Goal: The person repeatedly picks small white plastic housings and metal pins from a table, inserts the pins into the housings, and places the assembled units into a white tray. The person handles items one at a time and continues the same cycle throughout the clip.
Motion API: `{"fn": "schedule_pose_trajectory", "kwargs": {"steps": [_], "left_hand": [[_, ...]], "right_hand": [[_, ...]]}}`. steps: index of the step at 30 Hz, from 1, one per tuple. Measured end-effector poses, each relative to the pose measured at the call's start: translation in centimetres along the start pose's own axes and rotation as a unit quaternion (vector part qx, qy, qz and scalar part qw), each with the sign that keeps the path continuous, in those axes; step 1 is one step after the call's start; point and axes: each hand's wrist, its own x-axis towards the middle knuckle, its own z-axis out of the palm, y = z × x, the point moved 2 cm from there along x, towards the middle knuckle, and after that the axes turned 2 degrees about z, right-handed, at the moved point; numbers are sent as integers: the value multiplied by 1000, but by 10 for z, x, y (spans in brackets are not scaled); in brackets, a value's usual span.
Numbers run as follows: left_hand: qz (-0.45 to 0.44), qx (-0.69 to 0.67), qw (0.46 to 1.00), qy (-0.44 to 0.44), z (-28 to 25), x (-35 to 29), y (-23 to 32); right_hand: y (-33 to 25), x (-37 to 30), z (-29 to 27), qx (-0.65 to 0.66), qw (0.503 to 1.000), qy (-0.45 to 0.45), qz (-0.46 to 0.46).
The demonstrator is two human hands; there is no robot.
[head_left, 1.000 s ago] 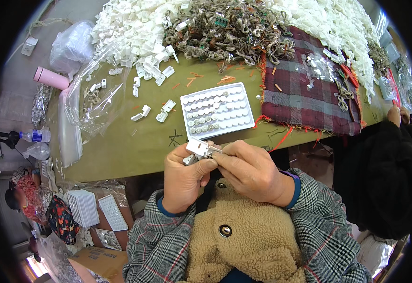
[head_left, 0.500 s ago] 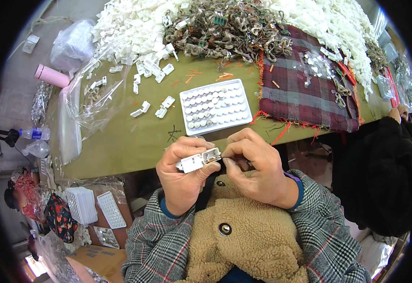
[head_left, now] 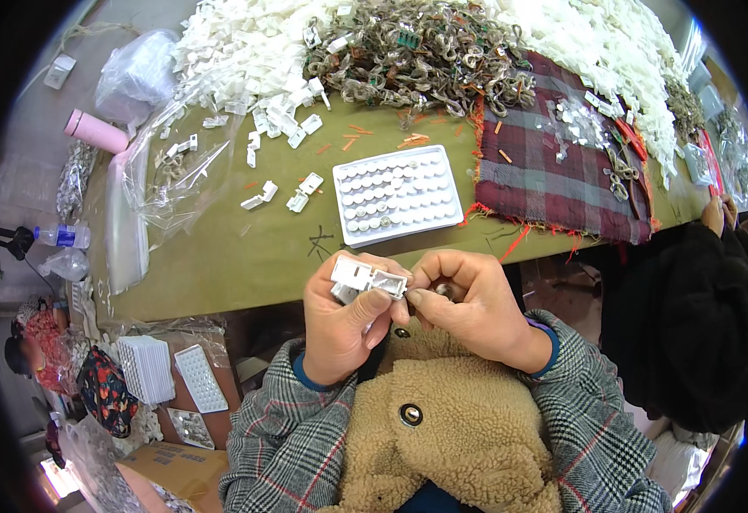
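Note:
Between the thumb and fingers of my left hand is a small white plastic casing, its hinged lid open and a hollow compartment facing up. My right hand is closed in a pinch, fingertips against the compartment's right end. Something small, round and silvery shows in the curl of its fingers; I cannot make out what it is. Just beyond my hands, a white tray holds rows of small round white and silvery pieces. A few more open white casings lie left of the tray.
White casings are heaped at the back, beside a pile of coiled wires. Orange strips lie behind the tray. A plaid cloth bears clear bits and red-handled scissors. A pink bottle stands left; another person's hand is far right.
My left hand has tilted the casing and shifted slightly right. The right fingertips have come in against its end. The whole view has moved a little.

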Motion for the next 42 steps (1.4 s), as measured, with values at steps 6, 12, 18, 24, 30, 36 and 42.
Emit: {"fn": "schedule_pose_trajectory", "kwargs": {"steps": [6, 12, 18, 24, 30, 36, 42], "left_hand": [[-122, -174, 977, -20, -6, -3, -5], [-101, -1, 994, 37, 0, -12, -7], [-157, 101, 981, 51, 2, -19, -6], [-197, 88, 976, 24, -8, -19, -7], [-178, -12, 983, 48, -20, -10, -5], [-191, -117, 974, 14, -34, 0, -3], [-213, -131, 968, -8, -40, 7, -2]], "right_hand": [[-16, -3, -4, -227, 939, 73, -247], [-19, -12, 5, -301, 908, 50, -289], [-13, -12, 11, -372, 893, 68, -244], [-8, -8, 8, -302, 940, 37, -151], [-26, 30, -17, -388, 866, 155, -274], [-20, 67, -26, -493, 780, 222, -316], [-20, 74, -23, -519, 780, 204, -285]]}}
